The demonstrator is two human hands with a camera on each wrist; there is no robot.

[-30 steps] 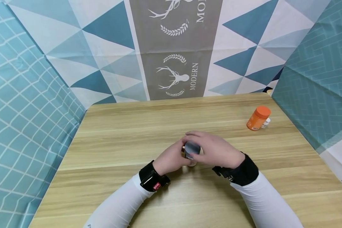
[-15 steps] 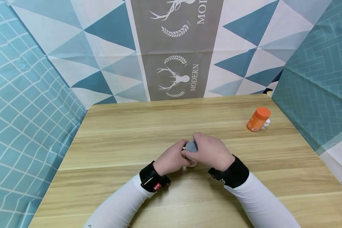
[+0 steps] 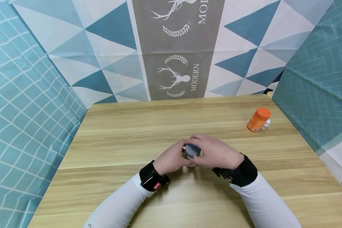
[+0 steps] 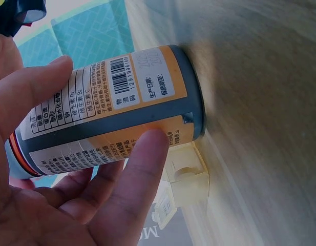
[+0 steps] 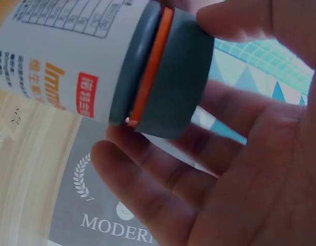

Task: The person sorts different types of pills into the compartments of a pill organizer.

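A dark grey vitamin bottle (image 4: pixel 111 110) with an orange and white label stands upright on the table, between both hands. My left hand (image 3: pixel 172 158) grips its body from the left, thumb on one side of the label and fingers on the other. Around the grey cap (image 3: pixel 193 150) curls my right hand (image 3: pixel 216 152). In the right wrist view its thumb touches the edge of the cap (image 5: pixel 178 77), with the other fingers bent along the far side. An orange ring shows just below the cap.
Behind the bottle is a small pale yellow box (image 4: pixel 187 171) with its lid up, mostly hidden in the head view. An orange jar (image 3: pixel 258 119) and a small white bottle (image 3: pixel 266 124) stand at the table's back right. Patterned cloths (image 3: pixel 176 50) rise behind and beside the table (image 3: pixel 125 126).
My right hand turned around the cap, its thumb going over to the left, then turned back with thumb and fingers spread wider. The left hand and the bottle stayed in place.
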